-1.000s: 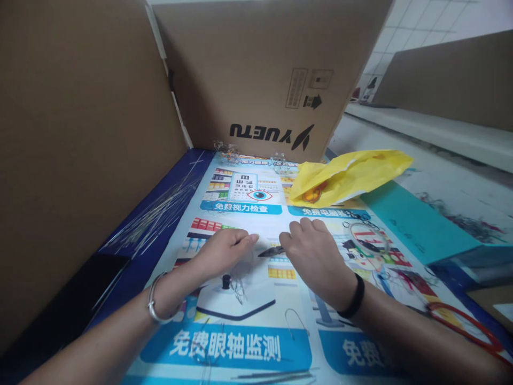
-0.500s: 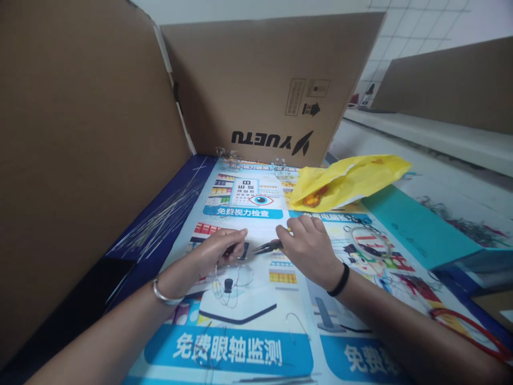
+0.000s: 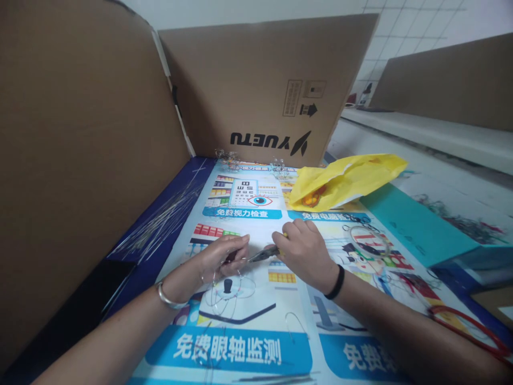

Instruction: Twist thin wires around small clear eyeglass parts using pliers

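My right hand [image 3: 301,250] is wrapped round the handles of a pair of pliers [image 3: 263,254]. The pliers' dark jaws point left, their tips at the fingers of my left hand [image 3: 224,258]. That hand is curled, thumb on top, holding a thin bent wire piece [image 3: 224,299] whose fine loops hang below the fingers. Whether the jaws grip the wire is too small to tell. Below, a curved wire [image 3: 295,323] lies on the printed sheet [image 3: 256,227].
Cardboard panels [image 3: 256,85] stand behind and at left. Straight wires [image 3: 160,222] lie on the blue surface at left. A yellow bag [image 3: 348,182], a wire coil [image 3: 368,240], a teal box [image 3: 425,230] and a red ring [image 3: 468,326] sit to the right.
The pliers have moved slightly left and down, bringing their tips to my left fingers. My left hand has tilted and opened a little, and the wire loops have shifted.
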Available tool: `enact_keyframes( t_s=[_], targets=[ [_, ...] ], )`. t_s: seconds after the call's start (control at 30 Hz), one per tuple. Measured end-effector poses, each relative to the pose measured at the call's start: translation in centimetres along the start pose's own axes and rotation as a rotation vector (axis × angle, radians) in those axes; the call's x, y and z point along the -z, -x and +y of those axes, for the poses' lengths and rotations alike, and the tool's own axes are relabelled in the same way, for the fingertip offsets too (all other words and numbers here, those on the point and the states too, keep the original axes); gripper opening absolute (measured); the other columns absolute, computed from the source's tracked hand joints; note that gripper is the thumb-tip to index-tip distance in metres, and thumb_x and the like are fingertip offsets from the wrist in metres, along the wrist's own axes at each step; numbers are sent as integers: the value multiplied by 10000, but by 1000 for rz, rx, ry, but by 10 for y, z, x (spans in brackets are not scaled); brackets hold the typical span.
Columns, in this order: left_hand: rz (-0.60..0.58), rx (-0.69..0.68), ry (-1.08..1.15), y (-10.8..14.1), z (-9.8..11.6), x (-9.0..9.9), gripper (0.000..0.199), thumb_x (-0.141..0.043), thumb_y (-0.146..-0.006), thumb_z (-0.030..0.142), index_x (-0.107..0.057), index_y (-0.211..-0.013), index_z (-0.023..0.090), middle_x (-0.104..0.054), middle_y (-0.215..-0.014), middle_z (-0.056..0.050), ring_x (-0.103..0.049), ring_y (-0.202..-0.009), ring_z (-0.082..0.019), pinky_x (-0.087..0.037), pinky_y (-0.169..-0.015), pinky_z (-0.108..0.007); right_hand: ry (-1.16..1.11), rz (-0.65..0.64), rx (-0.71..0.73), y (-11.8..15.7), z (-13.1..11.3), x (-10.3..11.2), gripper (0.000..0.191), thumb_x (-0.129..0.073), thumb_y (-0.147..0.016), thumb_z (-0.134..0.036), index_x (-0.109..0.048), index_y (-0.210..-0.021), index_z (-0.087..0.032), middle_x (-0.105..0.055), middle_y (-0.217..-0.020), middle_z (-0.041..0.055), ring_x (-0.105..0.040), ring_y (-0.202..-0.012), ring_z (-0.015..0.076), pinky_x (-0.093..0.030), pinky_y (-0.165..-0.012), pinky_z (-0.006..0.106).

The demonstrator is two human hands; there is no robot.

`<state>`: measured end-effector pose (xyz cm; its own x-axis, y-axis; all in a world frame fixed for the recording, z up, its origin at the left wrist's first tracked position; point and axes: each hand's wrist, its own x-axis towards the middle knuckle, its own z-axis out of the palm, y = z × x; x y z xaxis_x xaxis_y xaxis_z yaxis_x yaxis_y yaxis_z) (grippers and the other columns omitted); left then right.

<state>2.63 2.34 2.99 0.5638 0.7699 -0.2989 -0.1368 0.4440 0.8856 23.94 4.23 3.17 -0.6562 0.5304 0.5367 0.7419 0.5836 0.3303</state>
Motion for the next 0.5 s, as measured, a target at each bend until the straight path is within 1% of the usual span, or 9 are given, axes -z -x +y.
enact_keyframes(
  t_s=[0.13, 0.27, 0.4, 0.5],
  targets=[
    [34, -29, -52, 0, 1, -1, 414, -462, -829, 449, -410, -531, 167, -332, -410, 60, -222, -326, -41, -110, -341, -199, -7, 12, 27, 0, 3, -1, 178, -531, -823, -297, -568, -681, -196, -510, -655, 42, -353, -688, 179, -180, -640, 326],
    [163, -93, -277, -3, 1, -1, 451, -440, -830, 489, -431, -515, 166, -375, -411, 45, -261, -353, -55, -140, -365, -215, 47, 6, 38, -2, 5, 6, 189, -485, -850, -228, -562, -682, -190, -506, -644, 39, -355, -677, 175, -178, -638, 330],
    [239, -156, -538, -5, 0, -2, 468, -440, -828, 492, -434, -494, 164, -382, -410, 44, -284, -387, -63, -192, -403, -221, 93, -74, 34, -2, 2, 18, 135, -507, -821, -170, -556, -696, -185, -518, -666, 44, -372, -677, 180, -172, -628, 331],
    [281, -198, -669, -7, -2, -4, 460, -426, -833, 495, -429, -510, 167, -393, -433, 45, -312, -410, -72, -221, -426, -222, 98, -155, 15, -3, -3, 25, 110, -529, -793, -149, -556, -693, -184, -528, -667, 47, -394, -675, 190, -166, -615, 330]
  ],
)
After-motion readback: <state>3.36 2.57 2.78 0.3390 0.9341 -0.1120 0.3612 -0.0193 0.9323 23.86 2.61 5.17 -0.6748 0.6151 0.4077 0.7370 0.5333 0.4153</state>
